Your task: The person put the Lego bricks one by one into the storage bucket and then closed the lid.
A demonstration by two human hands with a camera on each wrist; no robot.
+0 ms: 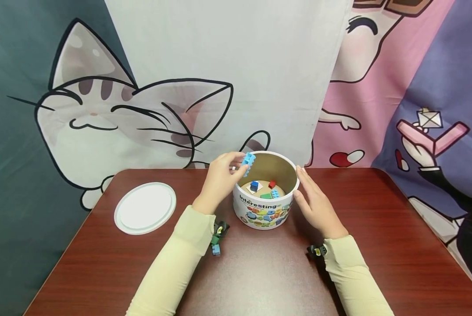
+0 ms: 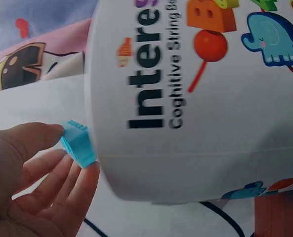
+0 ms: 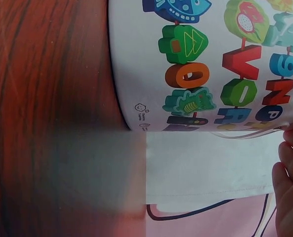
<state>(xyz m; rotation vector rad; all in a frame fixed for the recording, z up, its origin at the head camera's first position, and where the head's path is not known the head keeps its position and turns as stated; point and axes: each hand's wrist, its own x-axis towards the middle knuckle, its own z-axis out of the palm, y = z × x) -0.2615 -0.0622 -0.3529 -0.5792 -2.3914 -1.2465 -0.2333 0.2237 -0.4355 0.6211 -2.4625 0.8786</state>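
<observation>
My left hand (image 1: 219, 177) pinches the light-blue brick (image 1: 248, 162) between thumb and fingertips, beside the rim of the bucket (image 1: 262, 219); likely light and stiff, it suits holding by its sides. My right hand (image 1: 316, 205), fingers straight, steadies the opposite rim.

Left arm (image 1: 166, 272) in from lower left, slanting forward and right. Left hand (image 1: 221, 179) raised, pinching: thumb opposed to loosely bent fingers. Right arm (image 1: 356, 276) in from lower right, slanting forward and left. Right hand (image 1: 319, 208) not gripping, fingers extended close together, thumb apart; only partly visible at the right wrist view's edge. Pale sleeves (image 1: 190, 235) on both arms.
</observation>
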